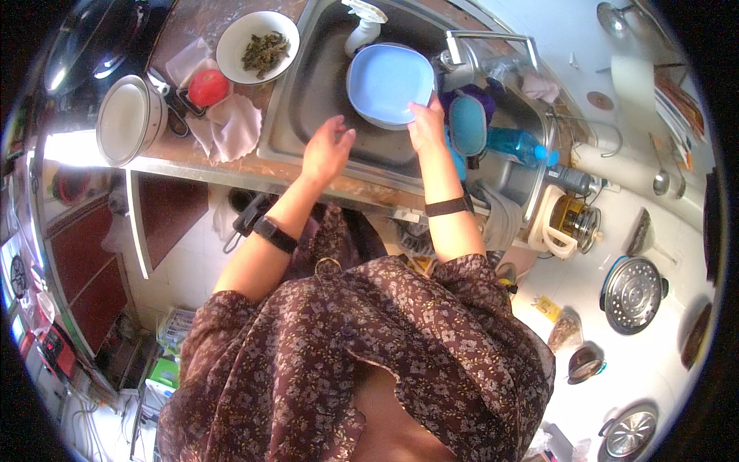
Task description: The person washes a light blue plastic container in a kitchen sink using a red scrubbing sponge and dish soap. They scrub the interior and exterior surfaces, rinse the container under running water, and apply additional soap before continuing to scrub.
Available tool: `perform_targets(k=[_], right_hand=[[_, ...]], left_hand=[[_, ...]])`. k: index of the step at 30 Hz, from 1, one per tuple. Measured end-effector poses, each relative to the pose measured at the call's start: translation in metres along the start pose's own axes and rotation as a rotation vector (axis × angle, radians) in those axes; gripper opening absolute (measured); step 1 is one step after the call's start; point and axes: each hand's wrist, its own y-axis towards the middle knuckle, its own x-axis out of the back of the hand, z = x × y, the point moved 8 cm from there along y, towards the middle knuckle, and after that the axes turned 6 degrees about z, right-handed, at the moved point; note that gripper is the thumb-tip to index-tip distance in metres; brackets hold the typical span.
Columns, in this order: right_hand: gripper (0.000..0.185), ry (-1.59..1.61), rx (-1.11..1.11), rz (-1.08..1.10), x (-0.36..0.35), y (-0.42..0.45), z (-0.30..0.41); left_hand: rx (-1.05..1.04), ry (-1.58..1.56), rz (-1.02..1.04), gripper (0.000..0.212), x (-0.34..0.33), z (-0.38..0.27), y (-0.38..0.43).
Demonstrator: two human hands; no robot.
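Observation:
My right hand point(426, 126) grips the near right rim of a light blue rounded-square dish point(390, 81), the thumb lying over its edge. The dish is over the left basin of a stainless steel sink point(312, 98), and a paler rim shows beneath it. Whether that rim is a second dish, I cannot tell. Left of the dish and apart from it, my left hand point(328, 151) is over the basin's near side, fingers slightly curled and holding nothing. Behind the dish stands a white curved object point(365, 29). A chrome faucet point(491, 38) reaches in from the right.
On the left counter stand a white bowl of dark leafy food point(231, 58), a red round fruit or vegetable point(208, 88), a pale cloth point(231, 130) and stacked enamel bowls point(122, 121). To the right are a blue bottle point(514, 144), a grey cloth point(502, 213) and a glass pitcher point(568, 222).

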Motion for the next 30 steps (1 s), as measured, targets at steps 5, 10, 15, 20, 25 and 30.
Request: perform_targets(k=[5, 10, 15, 20, 25, 30], right_hand=[[0.048, 0.019, 0.062, -0.001, 0.005, -0.011, 0.004], [0.034, -0.287, 0.237, -0.116, 0.009, -0.025, 0.02], [0.049, -0.94, 0.804, -0.088, -0.027, -0.085, 0.065], [0.045, -1.191, 1.1, -0.102, -0.044, -0.121, 0.073], [0.04, -1.273, 1.12, -0.123, -0.043, -0.116, 0.076], [0.045, -1.376, 1.027, -0.17, -0.044, -0.112, 0.078]], left_hand=[[0.025, -0.036, 0.002, 0.052, -0.008, 0.008, 0.014], [-0.003, -0.094, 0.052, 0.053, -0.015, 0.002, 0.018], [0.202, -0.766, 0.238, 0.054, -0.03, -0.01, 0.001], [0.314, -1.222, 0.297, 0.047, -0.04, -0.024, -0.004], [0.451, -1.378, 0.418, 0.024, -0.059, -0.035, 0.017], [0.506, -1.417, 0.439, 0.021, -0.064, -0.035, 0.023]])
